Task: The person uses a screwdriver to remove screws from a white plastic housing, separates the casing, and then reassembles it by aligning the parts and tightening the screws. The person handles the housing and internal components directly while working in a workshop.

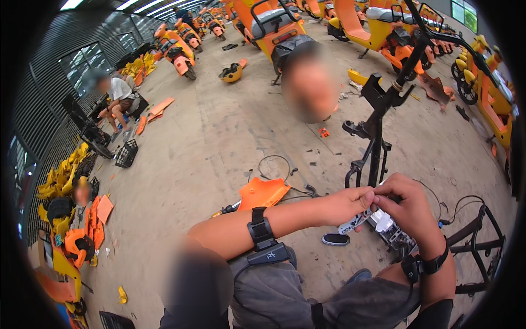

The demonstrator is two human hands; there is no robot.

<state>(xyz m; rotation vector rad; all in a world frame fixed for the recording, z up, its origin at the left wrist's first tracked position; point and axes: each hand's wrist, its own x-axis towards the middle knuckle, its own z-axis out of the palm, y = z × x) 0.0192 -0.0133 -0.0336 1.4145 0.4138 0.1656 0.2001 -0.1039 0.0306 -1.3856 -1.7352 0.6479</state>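
My left hand (348,207) reaches across to the right, its thumb and fingers closed around a silver, perforated metal piece (355,222). Against its thumb tip my right hand (404,198) pinches something too small or too hidden to name. Just below both hands lies a silver metal assembly (388,226) with a shiny block and toothed edges; the right forearm covers part of it. An oval dark plate with a silver rim (335,239) is beside the metal piece. The black scooter frame (375,134) rises right behind my hands, with its handlebar at the top.
An orange body panel (264,193) and cables lie on the floor left of the frame. At right stands black tubing (476,247). Orange scooters (263,27) fill the back. A person (118,96) sits at far left near a black crate (126,153) and piled yellow parts (63,178).
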